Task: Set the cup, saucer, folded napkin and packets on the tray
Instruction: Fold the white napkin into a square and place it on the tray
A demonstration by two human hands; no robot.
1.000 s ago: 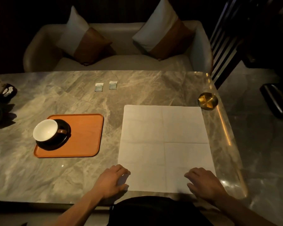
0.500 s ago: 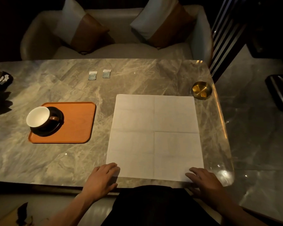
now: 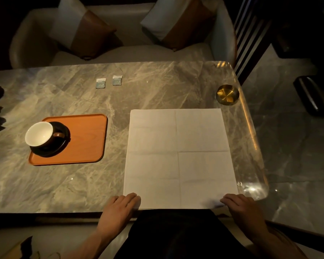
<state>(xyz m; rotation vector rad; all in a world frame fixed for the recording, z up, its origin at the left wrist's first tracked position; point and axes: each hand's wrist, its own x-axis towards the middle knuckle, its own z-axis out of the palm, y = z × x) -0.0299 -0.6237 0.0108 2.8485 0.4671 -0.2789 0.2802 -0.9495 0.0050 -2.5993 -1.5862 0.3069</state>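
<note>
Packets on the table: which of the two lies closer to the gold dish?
The right packet. It lies beside the left packet, on the side toward the gold dish at the table's right edge.

marble table [image 3: 157,86], tray [image 3: 86,139], napkin [image 3: 180,157], packets [image 3: 108,82]

Bare forearms, dark garment below.

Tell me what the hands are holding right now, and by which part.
Both hands are at the napkin, at its near corners: left hand on the near-left corner, right hand at the near-right. Whether the fingers pinch or just rest cannot be told.
</note>
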